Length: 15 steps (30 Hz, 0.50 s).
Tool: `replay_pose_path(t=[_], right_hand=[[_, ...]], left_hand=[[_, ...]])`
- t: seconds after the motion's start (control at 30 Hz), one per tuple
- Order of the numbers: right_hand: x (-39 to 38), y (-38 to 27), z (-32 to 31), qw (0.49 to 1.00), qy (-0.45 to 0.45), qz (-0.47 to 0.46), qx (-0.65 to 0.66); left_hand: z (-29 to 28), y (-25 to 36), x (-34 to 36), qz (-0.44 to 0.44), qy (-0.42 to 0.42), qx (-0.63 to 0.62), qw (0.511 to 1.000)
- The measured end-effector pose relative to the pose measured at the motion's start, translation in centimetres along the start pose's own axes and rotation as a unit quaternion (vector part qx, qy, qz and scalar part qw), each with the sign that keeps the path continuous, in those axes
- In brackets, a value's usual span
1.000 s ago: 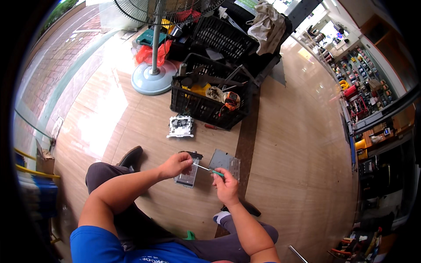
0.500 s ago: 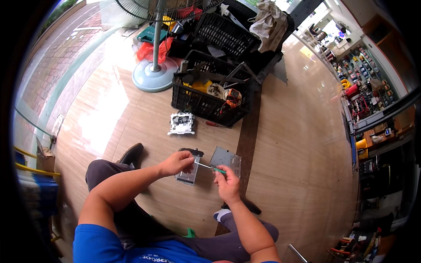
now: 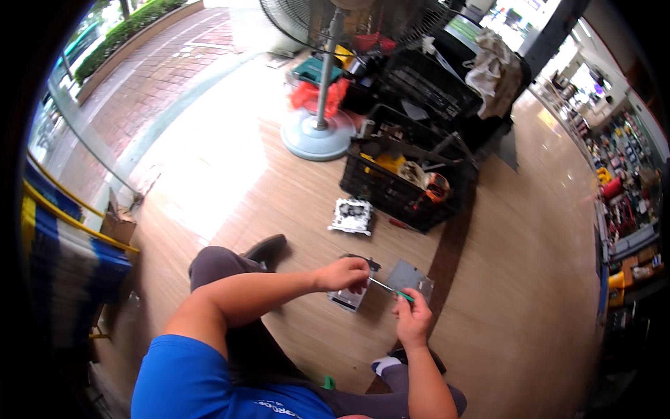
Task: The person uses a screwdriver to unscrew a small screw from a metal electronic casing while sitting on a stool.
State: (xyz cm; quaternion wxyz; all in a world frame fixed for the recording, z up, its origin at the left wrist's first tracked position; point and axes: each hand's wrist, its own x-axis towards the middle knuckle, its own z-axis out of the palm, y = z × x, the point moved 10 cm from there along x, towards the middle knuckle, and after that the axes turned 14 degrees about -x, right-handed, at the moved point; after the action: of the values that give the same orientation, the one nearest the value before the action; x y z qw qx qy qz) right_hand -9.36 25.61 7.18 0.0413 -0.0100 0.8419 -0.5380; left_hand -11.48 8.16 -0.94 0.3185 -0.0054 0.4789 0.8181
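My right hand (image 3: 414,318) grips the green handle of a screwdriver (image 3: 383,284), whose shaft slants up and left. At the shaft's tip, the fingers of my left hand (image 3: 345,274) are pinched together; what they hold is too small to make out. Beneath my left hand lies a metal device box (image 3: 347,301) with a dark part along its far end, partly covered by the hand. A flat grey metal cover (image 3: 410,275) rests on the floor just right of it. Farther off sits a white-framed mechanism (image 3: 351,217) with dark parts on top.
A black crate (image 3: 387,183) of tools and parts stands beyond the mechanism, with a red-handled tool (image 3: 398,224) beside it. Left of the crate is a fan's round base (image 3: 307,144). My shoe (image 3: 266,249) is left of the device. Stocked shelves (image 3: 628,160) line the far right.
The view has swung left, so everything appears farther right in the picture. Both hands keep nearly the same pose at the screwdriver above the device.
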Motion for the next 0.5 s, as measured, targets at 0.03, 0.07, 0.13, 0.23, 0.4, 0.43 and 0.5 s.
replay_pose_path(t=[0.03,0.07,0.13,0.23,0.4,0.43,0.5], right_hand=[[0.0,0.1,0.0,1.0,-0.006,-0.007,-0.014],[0.1,0.4,0.2,0.999,-0.01,-0.014,-0.028],[0.2,1.0,0.2,0.998,-0.009,-0.026,-0.051],[0.4,1.9,-0.3,0.995,0.009,-0.046,-0.088],[0.2,0.8,0.2,0.999,-0.008,-0.01,-0.037],[0.2,0.5,0.1,0.999,-0.008,-0.018,-0.04],[0.2,0.3,-0.1,0.999,-0.007,-0.025,-0.043]], left_hand=[[0.0,-0.1,0.1,0.001,0.0,-0.005,1.0],[-0.1,-0.2,0.0,0.001,-0.002,-0.011,1.0],[-0.4,-0.4,-0.1,0.006,-0.003,-0.009,1.0],[0.0,-0.3,0.1,0.003,-0.012,-0.003,1.0],[-0.1,-0.5,-0.2,-0.005,-0.007,-0.005,1.0],[0.0,-0.4,-0.1,-0.004,-0.01,-0.003,1.0],[0.2,-0.3,0.0,-0.005,-0.011,0.002,1.0]])
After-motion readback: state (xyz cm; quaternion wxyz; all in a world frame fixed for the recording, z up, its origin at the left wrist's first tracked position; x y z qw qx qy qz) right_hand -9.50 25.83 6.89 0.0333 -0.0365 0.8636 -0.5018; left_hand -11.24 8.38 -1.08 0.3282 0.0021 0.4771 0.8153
